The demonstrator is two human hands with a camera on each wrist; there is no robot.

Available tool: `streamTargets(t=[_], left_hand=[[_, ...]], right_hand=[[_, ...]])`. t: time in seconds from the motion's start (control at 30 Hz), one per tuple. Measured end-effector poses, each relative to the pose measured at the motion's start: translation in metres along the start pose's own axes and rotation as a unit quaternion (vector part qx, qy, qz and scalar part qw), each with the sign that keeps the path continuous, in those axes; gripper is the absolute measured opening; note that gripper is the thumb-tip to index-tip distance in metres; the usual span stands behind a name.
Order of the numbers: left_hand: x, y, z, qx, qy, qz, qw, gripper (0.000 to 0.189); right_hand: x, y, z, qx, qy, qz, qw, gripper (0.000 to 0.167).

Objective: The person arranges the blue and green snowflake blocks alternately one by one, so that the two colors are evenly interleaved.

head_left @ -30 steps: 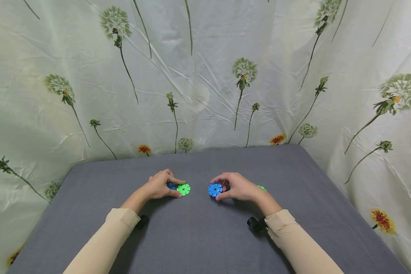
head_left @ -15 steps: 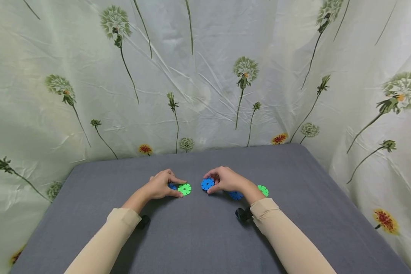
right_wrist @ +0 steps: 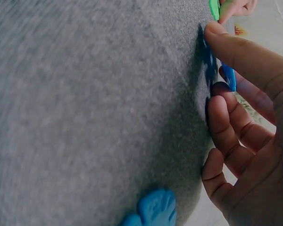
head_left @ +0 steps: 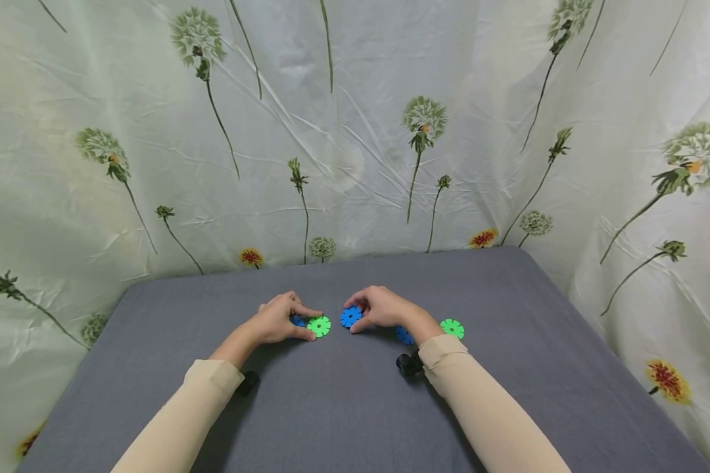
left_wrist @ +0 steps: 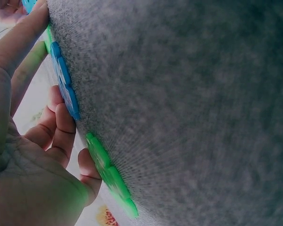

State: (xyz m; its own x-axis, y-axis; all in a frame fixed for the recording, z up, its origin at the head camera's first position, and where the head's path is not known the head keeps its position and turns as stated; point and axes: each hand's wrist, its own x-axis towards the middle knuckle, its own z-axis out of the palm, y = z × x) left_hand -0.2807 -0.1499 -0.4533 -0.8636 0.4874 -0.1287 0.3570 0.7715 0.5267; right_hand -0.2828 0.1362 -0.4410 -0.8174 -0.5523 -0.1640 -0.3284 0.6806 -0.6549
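In the head view my left hand [head_left: 277, 320] holds a green notched plastic disc [head_left: 319, 326] by its edges, between thumb and index finger, at the cloth. Under that hand lie a blue disc [left_wrist: 64, 80] and a second green disc [left_wrist: 112, 176], seen edge-on in the left wrist view. My right hand [head_left: 383, 307] pinches another blue notched disc [head_left: 351, 317] by its edge, just right of the held green one, with a gap between them. The right wrist view shows that blue disc [right_wrist: 229, 77] tilted, with its shadow on the cloth.
A blue disc [head_left: 405, 335] lies partly hidden under the right wrist, and a green disc [head_left: 452, 329] lies farther right. Grey cloth [head_left: 343, 407] covers the table. A flower-printed curtain [head_left: 355, 131] hangs behind it. Small black wrist cameras [head_left: 409, 364] sit below the sleeves.
My right hand has moved left with its blue disc, closer to the green one. The blue and green discs at right have come into view behind it. My left hand stays in place.
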Motion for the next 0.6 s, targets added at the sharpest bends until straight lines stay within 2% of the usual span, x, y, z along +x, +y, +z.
streamTargets(t=[0.6], left_hand=[[0.0005, -0.0005, -0.0005, 0.002, 0.001, 0.005, 1.0, 0.048]], right_hand=[[0.0045, -0.0024, 0.0042, -0.007, -0.014, 0.005, 0.9999, 0.045]])
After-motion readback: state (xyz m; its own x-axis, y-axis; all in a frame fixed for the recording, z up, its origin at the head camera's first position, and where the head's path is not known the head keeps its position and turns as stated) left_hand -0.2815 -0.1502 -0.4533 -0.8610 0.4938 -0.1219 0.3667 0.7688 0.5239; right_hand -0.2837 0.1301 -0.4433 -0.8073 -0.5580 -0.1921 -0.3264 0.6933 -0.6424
